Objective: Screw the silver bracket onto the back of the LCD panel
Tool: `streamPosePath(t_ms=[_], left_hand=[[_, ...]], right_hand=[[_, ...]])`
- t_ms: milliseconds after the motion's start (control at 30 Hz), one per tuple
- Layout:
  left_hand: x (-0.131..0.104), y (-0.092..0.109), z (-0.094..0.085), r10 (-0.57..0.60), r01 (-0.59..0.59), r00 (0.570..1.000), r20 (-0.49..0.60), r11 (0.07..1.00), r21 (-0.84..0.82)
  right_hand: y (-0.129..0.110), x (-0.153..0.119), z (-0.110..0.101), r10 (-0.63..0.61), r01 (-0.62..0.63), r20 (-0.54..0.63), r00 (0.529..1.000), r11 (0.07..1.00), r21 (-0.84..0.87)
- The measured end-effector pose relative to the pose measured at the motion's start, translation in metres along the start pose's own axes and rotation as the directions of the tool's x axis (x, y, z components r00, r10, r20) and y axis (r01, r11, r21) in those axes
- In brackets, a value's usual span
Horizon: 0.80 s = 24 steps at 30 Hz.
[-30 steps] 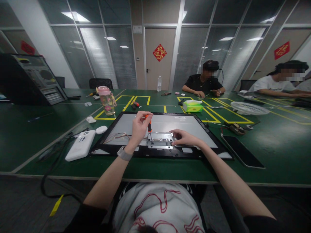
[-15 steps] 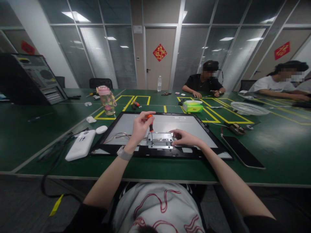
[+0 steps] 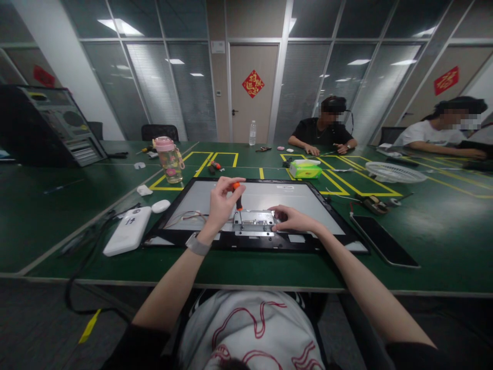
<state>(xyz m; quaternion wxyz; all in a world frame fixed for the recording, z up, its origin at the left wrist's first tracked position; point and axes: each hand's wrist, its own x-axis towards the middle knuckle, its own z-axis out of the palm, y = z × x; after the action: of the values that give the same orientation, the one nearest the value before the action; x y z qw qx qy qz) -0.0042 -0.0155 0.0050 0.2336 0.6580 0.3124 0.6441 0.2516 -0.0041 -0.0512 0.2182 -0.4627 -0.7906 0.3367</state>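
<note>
Beside the pink-lidded bottle (image 3: 168, 159), left hand (image 3: 221, 202) grips a screwdriver (image 3: 238, 198); right hand (image 3: 290, 218) rests loosely curled on the bracket (image 3: 253, 222).

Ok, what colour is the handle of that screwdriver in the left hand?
Orange, with a black collar lower down; the screwdriver in the left hand shows in the head view.

One monitor panel (image 3: 254, 198) lies flat on the bench (image 3: 442, 231), with one metal bracket (image 3: 253, 221) on it. One screwdriver (image 3: 238, 201). Two hands at the panel: left hand (image 3: 220, 203), right hand (image 3: 290, 218). One wristwatch (image 3: 197, 244). One white box (image 3: 128, 230), one white mouse (image 3: 160, 206). One pink-lidded bottle (image 3: 169, 159), one clear water bottle (image 3: 252, 132). One green tissue pack (image 3: 305, 168). One fan grille (image 3: 390, 171). One dark phone (image 3: 383, 240). One computer case (image 3: 57, 126). Two other people at the far side. Three red door signs.
</note>
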Motion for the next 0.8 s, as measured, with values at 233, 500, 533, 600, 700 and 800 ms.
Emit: streamPosePath(t_ms=[233, 500, 533, 600, 700, 800], left_hand=[[0.0009, -0.0068, -0.0005, -0.013, 0.014, 1.0, 0.014, 0.997, -0.077], [0.0002, -0.0026, 0.0003, 0.004, -0.003, 0.999, -0.053, 1.0, 0.02], [0.0002, -0.0026, 0.0005, 0.003, -0.002, 0.999, -0.055, 1.0, 0.021], [0.0002, -0.0036, 0.0007, 0.007, -0.006, 0.999, -0.044, 1.0, 0.024], [-0.0001, -0.0067, 0.001, -0.008, 0.009, 1.0, 0.02, 0.999, -0.049], [-0.0004, -0.0087, 0.0012, -0.048, 0.065, 0.995, 0.092, 0.979, -0.191]], right_hand=[[0.0031, 0.0006, 0.0004, -0.004, 0.004, -0.002, 1.0, 1.0, 0.006], [0.0052, 0.001, 0.0011, -0.011, 0.011, -0.001, 1.0, 1.0, 0.021], [0.005, 0.0009, 0.0011, -0.012, 0.012, -0.003, 1.0, 1.0, 0.019], [0.0045, 0.0006, 0.0012, -0.011, 0.011, -0.005, 1.0, 1.0, 0.015], [0.0038, 0.0005, 0.0012, -0.009, 0.009, -0.003, 1.0, 1.0, 0.012], [0.0026, 0.0002, 0.0009, -0.006, 0.006, 0.003, 1.0, 1.0, 0.009]])
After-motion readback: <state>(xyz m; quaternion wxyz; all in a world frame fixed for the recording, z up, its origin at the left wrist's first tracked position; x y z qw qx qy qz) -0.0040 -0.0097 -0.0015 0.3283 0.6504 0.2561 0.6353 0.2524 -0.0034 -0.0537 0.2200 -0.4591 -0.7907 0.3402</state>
